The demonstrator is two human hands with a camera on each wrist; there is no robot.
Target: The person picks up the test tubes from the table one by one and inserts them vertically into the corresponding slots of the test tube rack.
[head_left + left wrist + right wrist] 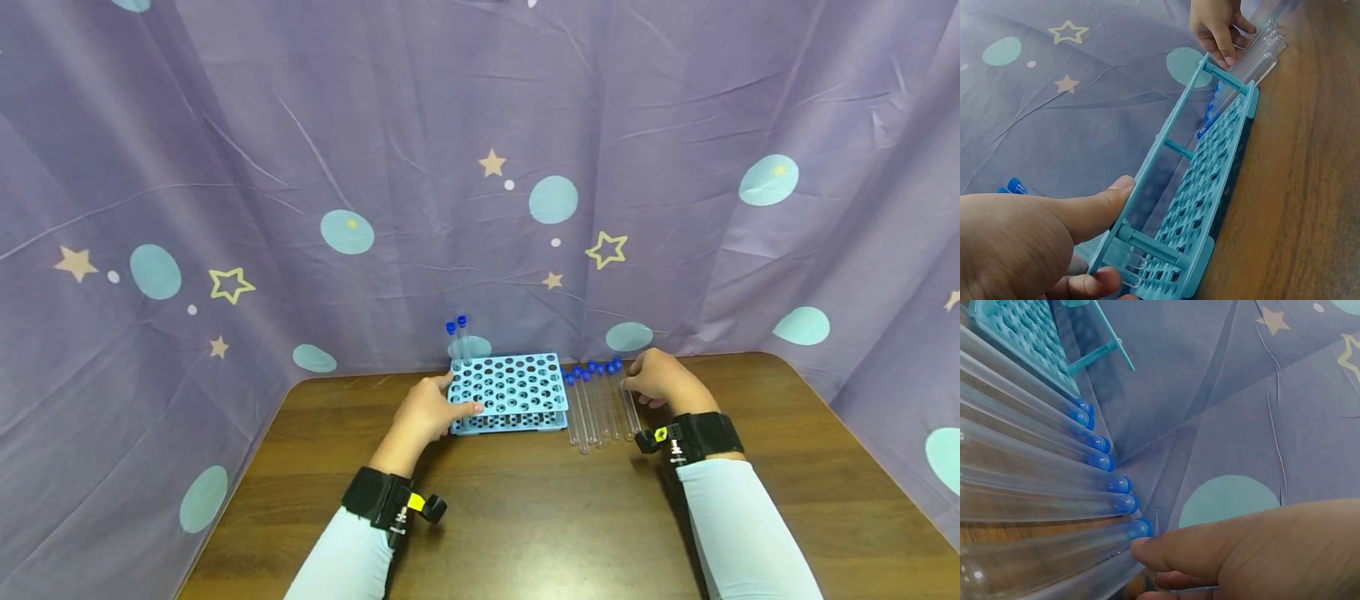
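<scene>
Head view showed a brown wooden table (525, 517) in the lower half of the frame, backed by a purple curtain (375, 125) printed with stars and pale blue dots; at the centre of the frame, near the table's far edge, stood a light blue test-tube rack (508, 392); two clear tubes with blue caps (457, 333) stood upright in the rack's far left corner; just right of the rack a row of capped test tubes (596, 408) lay flat on the wood, side by side, caps toward the curtain. The left hand (423, 414) grasped the rack's left end, thumb lying on the top plate; the left wrist view showed the thumb (1094, 206) pressed on the top edge and a fingertip curled under the lower bar, so the rack was clasped between them. The right hand (660, 377) rested at the right side of the lying tubes, fingers bent onto the outermost one; in the right wrist view the thumb tip (1147, 550) touched that tube just below its blue cap, at the lower middle of the frame; whether the fingers closed fully round it I could not tell. Both forearms wore pale sleeves and black wrist straps.
</scene>
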